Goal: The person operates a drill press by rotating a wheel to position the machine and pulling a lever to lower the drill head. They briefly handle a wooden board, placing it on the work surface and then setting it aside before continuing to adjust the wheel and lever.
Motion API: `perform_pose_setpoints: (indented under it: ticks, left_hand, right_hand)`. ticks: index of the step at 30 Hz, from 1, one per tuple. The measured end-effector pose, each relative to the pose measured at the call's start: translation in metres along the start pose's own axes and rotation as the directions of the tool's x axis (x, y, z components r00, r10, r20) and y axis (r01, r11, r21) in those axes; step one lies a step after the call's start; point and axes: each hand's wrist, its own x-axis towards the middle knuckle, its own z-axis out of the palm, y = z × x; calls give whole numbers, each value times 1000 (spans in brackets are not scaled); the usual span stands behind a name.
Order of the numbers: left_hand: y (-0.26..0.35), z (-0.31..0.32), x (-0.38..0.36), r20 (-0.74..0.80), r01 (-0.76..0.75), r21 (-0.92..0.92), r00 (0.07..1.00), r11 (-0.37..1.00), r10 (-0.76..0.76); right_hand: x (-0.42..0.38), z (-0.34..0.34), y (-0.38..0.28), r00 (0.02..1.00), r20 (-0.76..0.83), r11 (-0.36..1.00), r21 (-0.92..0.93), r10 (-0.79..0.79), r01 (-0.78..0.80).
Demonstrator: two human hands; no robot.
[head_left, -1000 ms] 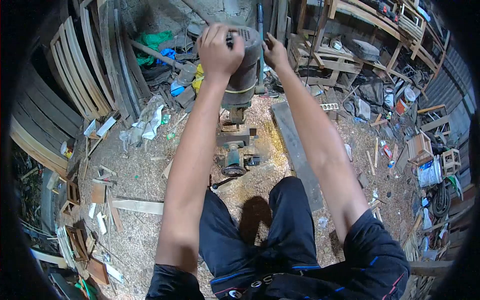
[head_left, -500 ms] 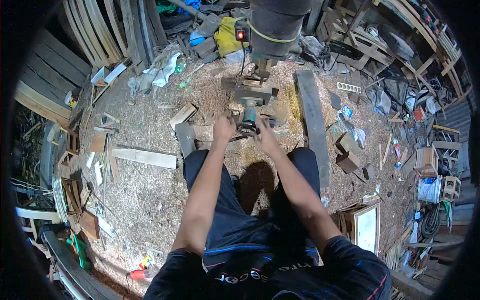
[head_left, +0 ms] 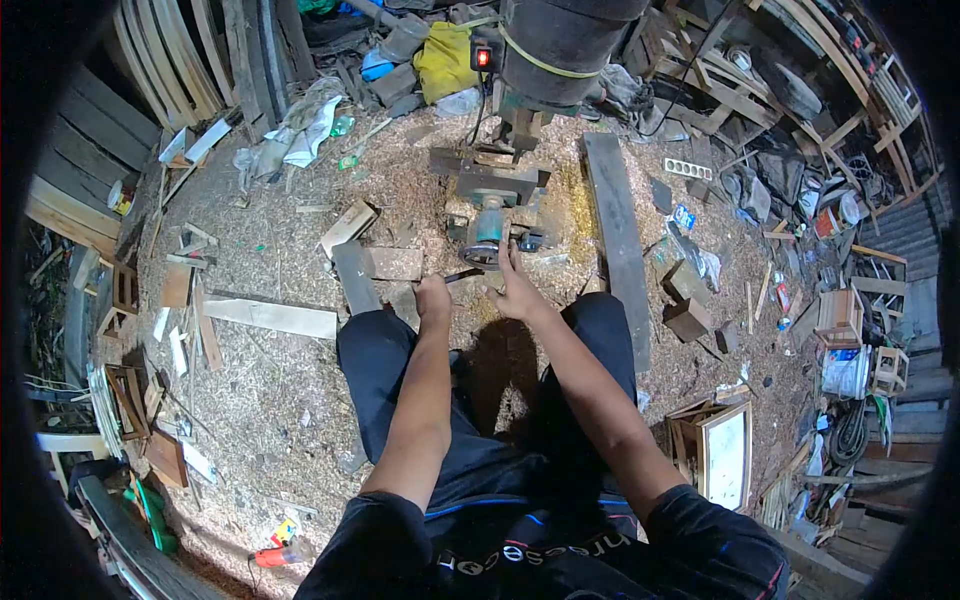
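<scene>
A floor machine with a dark drum-shaped housing stands in front of my knees. Low on it, facing me, are a jaw-like metal clamp, a blue-green cylinder and a round handwheel. My left hand is closed just left of and below the wheel, around the near end of a slim dark bar; the bar's kind does not show. My right hand has its fingers stretched upward and thumb apart, with the fingertips right at the wheel's right rim.
Sawdust covers the floor. A long dark plank lies to the right, a pale board to the left. Wood blocks and a framed box sit at right. A red power tool lies lower left. A red switch glows.
Both hands have come off the handwheel's sides. My left hand has moved down towards me and now grips the dark bar; my right hand's fingers have straightened. The view has shifted slightly.
</scene>
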Motion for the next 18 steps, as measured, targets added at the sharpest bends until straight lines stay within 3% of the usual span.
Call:
perform_pose_setpoints:
  ticks: [2,12,13,16,18]
  left_hand:
    - [1,-4,1,28,69,-66,997,995,-67]
    - [-23,15,26,21,43,169,999,985,-47]
    - [-25,14,21,-49,-18,105,999,994,23]
    - [-25,14,26,36,45,146,998,988,-51]
    - [-26,13,27,10,82,93,996,992,-83]
  right_hand:
    - [0,0,3,999,15,999,16,-34,33]
    - [1,9,4,998,31,996,76,-55,52]
    - [3,6,7,997,40,996,64,-66,64]
    - [1,-1,9,996,48,997,47,-70,67]
    - [4,-1,8,997,50,997,55,-51,48]
